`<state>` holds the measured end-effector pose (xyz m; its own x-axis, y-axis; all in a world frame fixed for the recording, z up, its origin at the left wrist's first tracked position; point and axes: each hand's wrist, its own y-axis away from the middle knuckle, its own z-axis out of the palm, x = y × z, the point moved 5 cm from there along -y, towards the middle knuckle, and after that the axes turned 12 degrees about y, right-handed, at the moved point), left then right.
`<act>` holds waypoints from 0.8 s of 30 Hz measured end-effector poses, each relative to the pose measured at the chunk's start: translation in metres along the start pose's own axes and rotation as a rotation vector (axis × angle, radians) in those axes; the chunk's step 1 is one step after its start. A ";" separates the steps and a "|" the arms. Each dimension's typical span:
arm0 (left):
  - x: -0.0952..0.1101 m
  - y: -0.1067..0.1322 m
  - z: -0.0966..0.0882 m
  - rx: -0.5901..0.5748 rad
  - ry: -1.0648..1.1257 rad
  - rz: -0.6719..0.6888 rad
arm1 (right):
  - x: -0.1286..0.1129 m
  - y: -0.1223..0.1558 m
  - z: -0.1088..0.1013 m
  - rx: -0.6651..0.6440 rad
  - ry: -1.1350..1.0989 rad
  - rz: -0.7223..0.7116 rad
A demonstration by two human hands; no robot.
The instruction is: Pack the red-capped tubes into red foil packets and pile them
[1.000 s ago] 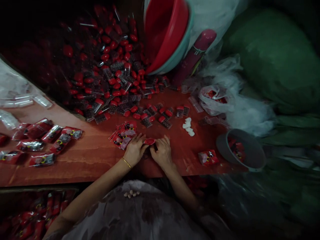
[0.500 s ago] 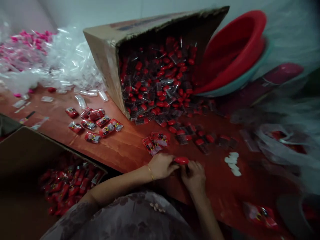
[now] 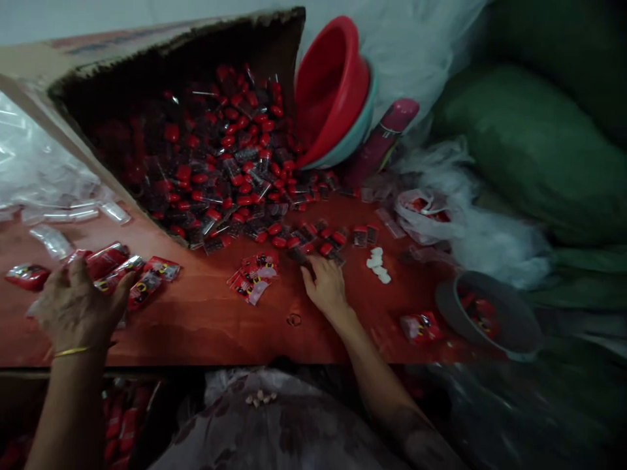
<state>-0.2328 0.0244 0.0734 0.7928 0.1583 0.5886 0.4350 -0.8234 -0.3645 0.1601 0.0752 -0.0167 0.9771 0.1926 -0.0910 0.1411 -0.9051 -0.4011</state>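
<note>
My left hand (image 3: 81, 303), a gold bracelet at its wrist, is over a group of shiny red packets (image 3: 144, 287) at the table's left. Its fingers are spread, and whether they touch the packets I cannot tell. Stretched forward, my right hand (image 3: 324, 282) has its thumb apart from its fingers. The fingertips reach the near edge of small clear containers with red caps (image 3: 326, 248); contact is unclear. Between the hands lie several flat red printed cards (image 3: 252, 274). A small dark ring (image 3: 294, 319) rests on the red tabletop (image 3: 206, 320).
A tipped cardboard box (image 3: 29, 75) spills containers. Right of it lean a red basin (image 3: 337, 85) and a magenta bottle (image 3: 385, 134). White discs (image 3: 377, 264), a red packet (image 3: 421, 328) and a grey bowl (image 3: 450, 300) are on the right. Red packets (image 3: 122, 424) fill a box below.
My hands have separated from the red piece they held together. My left hand moved left to the packets, my right hand forward to the containers. The view has turned right.
</note>
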 end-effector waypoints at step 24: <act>0.122 0.076 0.189 -0.418 0.057 0.499 | -0.035 0.004 -0.013 0.012 -0.203 0.054</act>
<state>-0.0219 0.0842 -0.0190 0.8275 -0.3175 0.4630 -0.1914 -0.9349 -0.2990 0.1285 0.0604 -0.0034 0.9308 0.2173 -0.2941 0.0861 -0.9119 -0.4012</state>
